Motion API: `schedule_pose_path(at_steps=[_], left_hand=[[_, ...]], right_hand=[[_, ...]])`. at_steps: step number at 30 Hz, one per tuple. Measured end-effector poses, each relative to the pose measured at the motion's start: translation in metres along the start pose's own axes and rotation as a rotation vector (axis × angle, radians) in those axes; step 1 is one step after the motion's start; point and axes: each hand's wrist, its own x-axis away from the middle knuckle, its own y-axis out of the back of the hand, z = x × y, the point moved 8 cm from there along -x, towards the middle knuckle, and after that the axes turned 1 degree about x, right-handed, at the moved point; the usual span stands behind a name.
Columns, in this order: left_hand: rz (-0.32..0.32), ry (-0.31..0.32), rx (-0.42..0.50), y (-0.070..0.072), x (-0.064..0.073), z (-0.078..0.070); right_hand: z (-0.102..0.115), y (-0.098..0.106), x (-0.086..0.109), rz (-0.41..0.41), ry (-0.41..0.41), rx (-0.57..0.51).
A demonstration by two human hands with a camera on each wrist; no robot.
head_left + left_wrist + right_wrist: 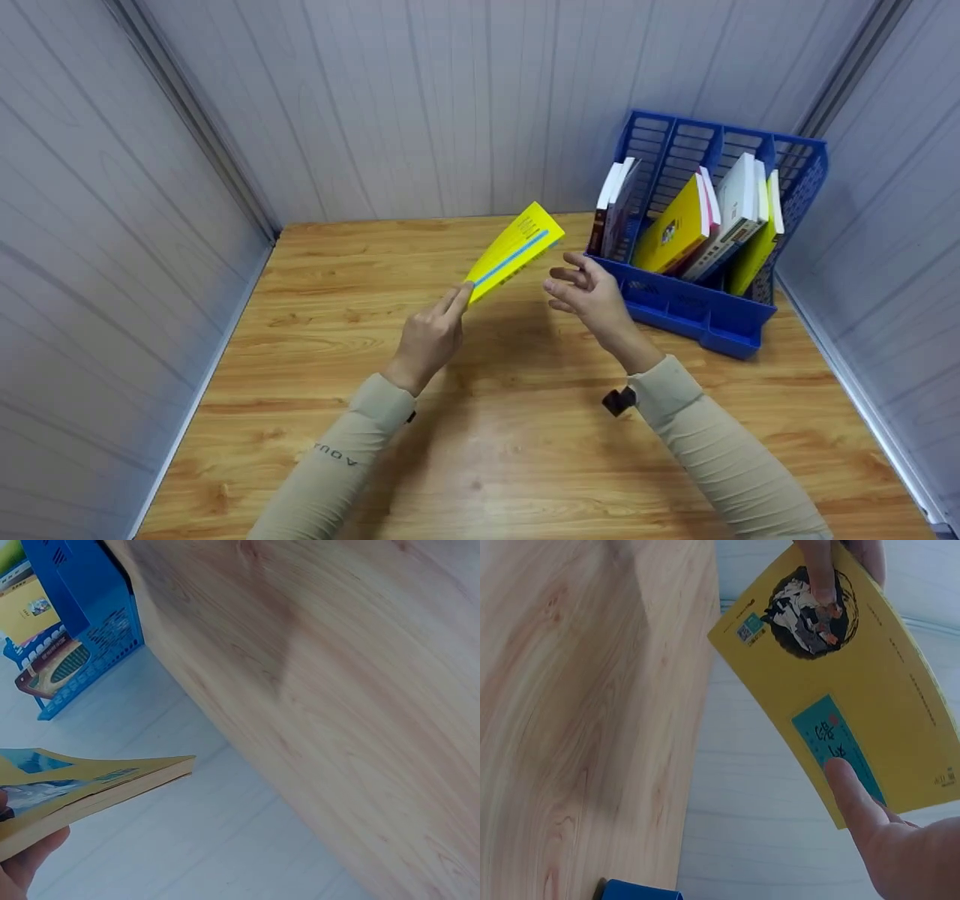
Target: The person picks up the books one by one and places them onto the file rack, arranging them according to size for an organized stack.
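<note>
A thin yellow book (517, 251) with a blue stripe is held tilted above the table by my left hand (431, 337), thumb on one face. The left wrist view shows the page edges of this book (112, 799). In the right wrist view, the cover of the book (907, 727) carries a round dark picture and a teal label. My right hand (600, 304) is just right of the book, fingers loosely bent and spread, apart from it in the head view. From the right wrist, its thumb (855, 795) overlaps the label; whether it touches cannot be told there.
A blue file rack (664, 307) stands at the back right, beyond my right hand. Several upright books lean in its compartments, including a yellow one (671, 229) and a thick white one (731, 206). Pale panelled walls (450, 105) enclose the wooden table (322, 322) at the back and sides.
</note>
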Motion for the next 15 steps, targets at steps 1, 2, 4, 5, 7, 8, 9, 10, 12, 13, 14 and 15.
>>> schedule_pose_path(at_steps=[1,2,4,5,7,8,9,10,12,13,14,15], left_hand=[[0.000,-0.010,-0.006,-0.001,0.000,-0.002],[-0.001,-0.019,-0.013,-0.001,0.000,-0.004],[-0.001,-0.036,-0.024,-0.002,-0.001,-0.007],[-0.001,-0.045,-0.028,-0.003,-0.002,-0.009],[0.000,-0.064,-0.031,-0.003,-0.003,-0.013],[0.002,-0.074,-0.039,-0.004,-0.004,-0.015],[0.008,-0.084,-0.045,-0.004,-0.004,-0.017],[0.013,-0.095,-0.052,-0.005,-0.005,-0.020],[0.024,-0.117,-0.076,-0.006,-0.005,-0.023],[0.030,-0.128,-0.095,-0.007,-0.005,-0.025],[0.033,-0.138,-0.110,-0.007,-0.005,-0.027],[0.035,-0.148,-0.123,-0.008,-0.005,-0.029]], right_hand=[[0.000,-0.001,0.000,0.004,-0.003,-0.012],[0.000,-0.002,0.000,0.006,-0.006,-0.025],[0.000,-0.004,0.000,0.011,-0.010,-0.055],[0.000,-0.006,0.000,0.015,-0.012,-0.064],[-0.001,-0.009,0.000,0.025,-0.013,-0.088],[-0.001,-0.010,0.001,0.028,-0.013,-0.105],[0.000,-0.012,0.001,0.036,-0.011,-0.125],[-0.001,-0.014,0.001,0.039,-0.012,-0.142],[0.000,-0.018,0.002,0.045,-0.016,-0.170],[0.000,-0.020,0.003,0.049,-0.020,-0.188],[0.000,-0.021,0.003,0.053,-0.023,-0.202],[0.000,-0.023,0.004,0.056,-0.028,-0.214]])
